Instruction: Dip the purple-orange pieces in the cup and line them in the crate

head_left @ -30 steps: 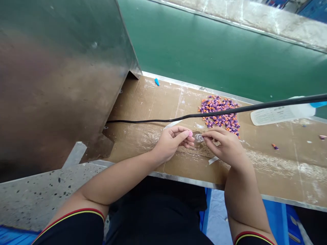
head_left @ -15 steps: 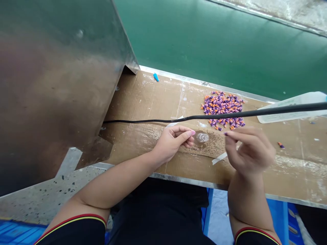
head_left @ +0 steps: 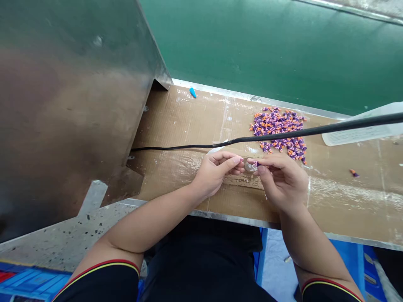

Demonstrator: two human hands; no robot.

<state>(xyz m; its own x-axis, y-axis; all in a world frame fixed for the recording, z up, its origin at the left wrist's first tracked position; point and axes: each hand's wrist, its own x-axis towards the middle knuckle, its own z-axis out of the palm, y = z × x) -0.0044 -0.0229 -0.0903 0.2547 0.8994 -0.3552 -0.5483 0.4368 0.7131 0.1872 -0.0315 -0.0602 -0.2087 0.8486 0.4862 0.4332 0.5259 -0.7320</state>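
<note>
My left hand (head_left: 217,170) pinches a small pink piece (head_left: 241,160) between thumb and forefinger. Facing it from the right, my right hand (head_left: 281,178) is closed on a small purple piece (head_left: 257,164). A narrow gap separates the fingertips of both hands. Partly hidden between them, a small clear round container (head_left: 251,166) stands on the cardboard (head_left: 182,167). Just behind my right hand lies a pile of small purple, pink and orange pieces (head_left: 277,123).
A black cable (head_left: 195,146) crosses above the cardboard. A large metal panel (head_left: 69,105) rises at left. A blue piece (head_left: 193,92) lies near the back edge, a single purple-orange piece (head_left: 354,173) at right, and a translucent white sheet-like object (head_left: 362,130) behind it.
My right hand has moved left with the purple piece, close to my left hand. My left hand keeps its pinch. The view has shifted slightly.
</note>
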